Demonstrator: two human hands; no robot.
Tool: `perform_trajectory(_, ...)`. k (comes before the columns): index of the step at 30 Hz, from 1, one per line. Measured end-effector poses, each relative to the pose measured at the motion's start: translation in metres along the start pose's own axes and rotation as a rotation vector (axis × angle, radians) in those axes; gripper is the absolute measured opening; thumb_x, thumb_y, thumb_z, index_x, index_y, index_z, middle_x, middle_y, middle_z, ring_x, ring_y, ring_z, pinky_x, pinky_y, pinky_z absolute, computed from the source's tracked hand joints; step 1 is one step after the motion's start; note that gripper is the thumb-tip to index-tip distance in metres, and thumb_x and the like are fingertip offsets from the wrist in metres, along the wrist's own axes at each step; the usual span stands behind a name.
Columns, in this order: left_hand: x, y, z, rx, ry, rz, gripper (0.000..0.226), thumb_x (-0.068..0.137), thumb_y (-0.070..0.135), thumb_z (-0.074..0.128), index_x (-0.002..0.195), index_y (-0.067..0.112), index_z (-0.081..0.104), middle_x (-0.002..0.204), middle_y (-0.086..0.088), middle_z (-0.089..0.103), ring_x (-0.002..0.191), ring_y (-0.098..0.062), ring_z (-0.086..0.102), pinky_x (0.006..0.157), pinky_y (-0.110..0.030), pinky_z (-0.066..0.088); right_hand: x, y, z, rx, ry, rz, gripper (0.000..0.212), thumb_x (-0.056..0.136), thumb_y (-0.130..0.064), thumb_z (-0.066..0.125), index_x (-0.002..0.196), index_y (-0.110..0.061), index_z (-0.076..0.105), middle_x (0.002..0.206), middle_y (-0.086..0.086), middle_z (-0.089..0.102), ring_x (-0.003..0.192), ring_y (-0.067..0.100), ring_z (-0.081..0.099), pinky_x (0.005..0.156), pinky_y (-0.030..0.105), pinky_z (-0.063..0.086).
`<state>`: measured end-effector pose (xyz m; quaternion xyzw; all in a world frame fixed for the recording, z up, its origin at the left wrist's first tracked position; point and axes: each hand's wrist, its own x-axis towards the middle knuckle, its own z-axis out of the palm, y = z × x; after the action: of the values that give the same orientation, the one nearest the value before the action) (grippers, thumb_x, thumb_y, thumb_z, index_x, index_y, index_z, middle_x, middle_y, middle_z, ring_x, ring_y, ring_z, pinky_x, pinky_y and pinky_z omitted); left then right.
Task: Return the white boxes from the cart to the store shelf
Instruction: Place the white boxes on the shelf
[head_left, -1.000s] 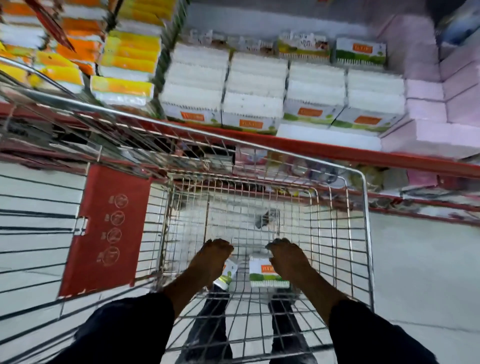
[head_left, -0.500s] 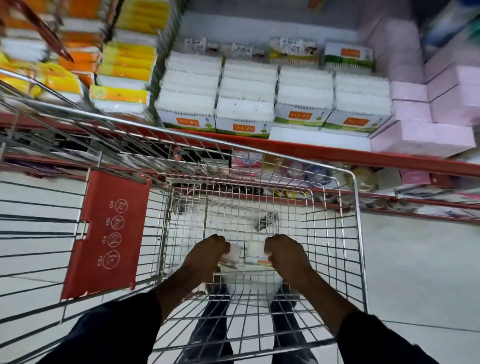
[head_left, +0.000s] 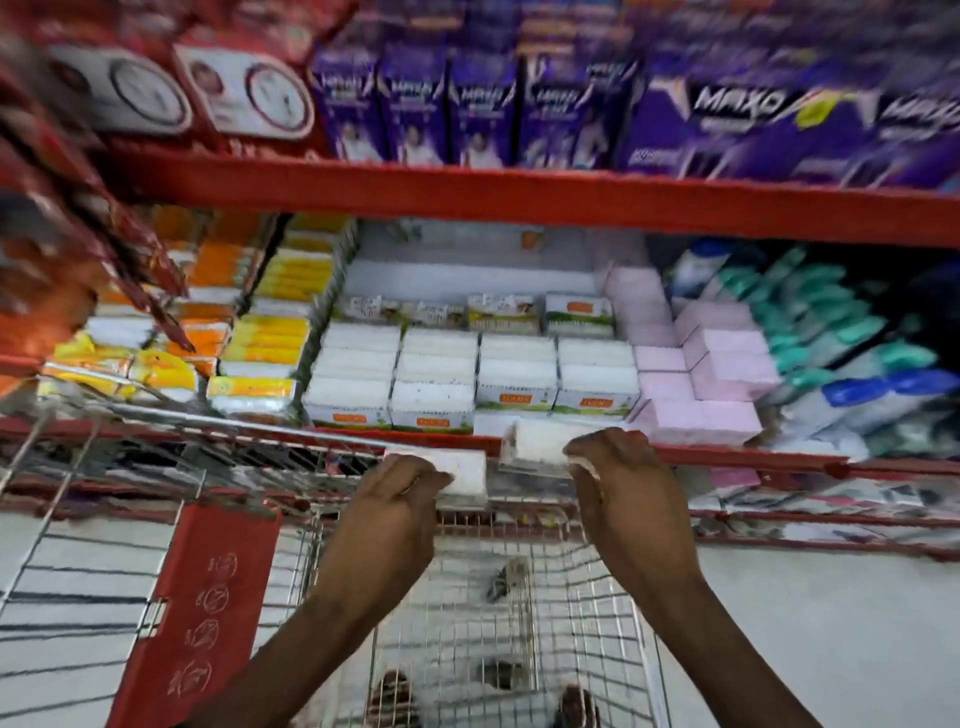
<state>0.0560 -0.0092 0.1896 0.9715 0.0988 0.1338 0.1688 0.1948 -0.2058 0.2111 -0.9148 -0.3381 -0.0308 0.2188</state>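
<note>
My left hand (head_left: 397, 499) grips one white box (head_left: 462, 475), and my right hand (head_left: 618, 470) grips another white box (head_left: 535, 441). Both boxes are held above the front rim of the wire cart (head_left: 291, 431), close to the red edge of the store shelf (head_left: 727, 454). On that shelf sit rows of matching white boxes (head_left: 472, 379) with orange and green labels. The cart basket below my arms shows only wire and floor. The picture is blurred by motion.
Pink boxes (head_left: 711, 364) stand right of the white rows, yellow and orange packs (head_left: 260, 338) left of them behind a wire divider. Purple cartons (head_left: 519, 114) fill the shelf above. The cart's red seat flap (head_left: 208, 613) is at lower left.
Both hands took a white box each from the cart bottom and lifted them up toward the shelf. The view tilted upward, showing the upper shelf.
</note>
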Motion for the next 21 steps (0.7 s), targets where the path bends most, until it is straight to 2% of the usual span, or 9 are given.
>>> perform_trajectory(2,0.021,0.013,-0.006,-0.011,0.045,0.039,0.038,0.071,-0.009,0.076,0.107,0.005,0.073,0.097,-0.008,0.070,0.090,-0.027,0.064,0.080,-0.040,0.057,0.007,0.011,-0.017,0.014,0.081,0.013,0.027,0.079,-0.002,0.070,0.102,-0.017,0.068,0.101,0.003,0.068,0.096,0.026,0.061,0.081,0.037,0.055)
perform_trajectory(5,0.052,0.030,-0.005,-0.028,0.091,0.069,0.034,0.077,-0.007,0.073,0.109,0.005,0.072,0.098,-0.008,0.070,0.093,-0.026,0.061,0.082,-0.039,0.054,0.017,0.029,-0.029,0.012,0.116,0.032,0.025,0.082,-0.003,0.069,0.103,-0.017,0.067,0.100,0.003,0.067,0.096,0.026,0.061,0.081,0.037,0.054)
perform_trajectory(11,0.097,0.048,0.019,-0.051,0.074,0.049,0.032,0.080,-0.009,0.068,0.109,0.006,0.073,0.095,-0.006,0.070,0.092,-0.023,0.063,0.082,-0.037,0.059,0.039,0.054,-0.022,-0.025,0.085,0.101,0.024,0.082,-0.004,0.068,0.102,-0.016,0.067,0.098,0.004,0.069,0.093,0.027,0.063,0.077,0.035,0.055)
perform_trajectory(15,0.111,0.046,0.042,-0.023,0.022,0.028,0.036,0.078,-0.009,0.070,0.109,0.008,0.073,0.095,-0.003,0.069,0.090,-0.021,0.063,0.082,-0.034,0.059,0.052,0.067,-0.006,-0.045,0.035,0.128,0.029,0.079,0.002,0.068,0.101,-0.016,0.068,0.099,0.003,0.069,0.093,0.027,0.063,0.074,0.034,0.055)
perform_trajectory(21,0.118,0.037,0.071,0.028,-0.032,-0.002,0.043,0.070,-0.013,0.072,0.109,0.008,0.073,0.096,-0.004,0.070,0.091,-0.023,0.064,0.083,-0.036,0.058,0.062,0.078,0.016,-0.112,-0.063,0.129,0.040,0.075,0.009,0.068,0.104,-0.017,0.068,0.104,0.001,0.068,0.097,0.023,0.060,0.076,0.033,0.054)
